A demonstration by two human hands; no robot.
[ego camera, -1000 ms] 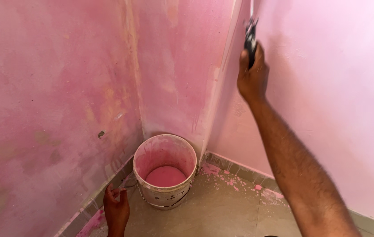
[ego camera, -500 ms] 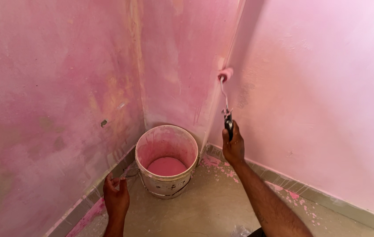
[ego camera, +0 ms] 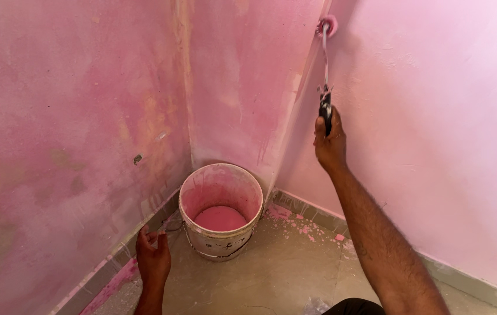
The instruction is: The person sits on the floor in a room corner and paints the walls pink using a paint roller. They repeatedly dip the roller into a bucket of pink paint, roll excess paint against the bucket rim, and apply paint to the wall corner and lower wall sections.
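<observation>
Fingers of the right hand [ego camera: 330, 143] wrap tightly around a paint roller [ego camera: 325, 64] pressed high on the pink wall [ego camera: 435, 105]. The left hand [ego camera: 153, 256], fingers loosely curled and holding nothing, hangs beside the paint bucket [ego camera: 221, 211].

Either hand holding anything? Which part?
The right hand grips a paint roller by its dark handle, roller head up against the wall. The left hand holds nothing, low beside the paint bucket.

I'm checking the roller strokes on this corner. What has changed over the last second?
The right hand, gripping the small pink paint roller, dropped down the wall edge, then rose again partway. The left hand stayed low beside the white plastic bucket of pink paint, which has not moved.
</observation>
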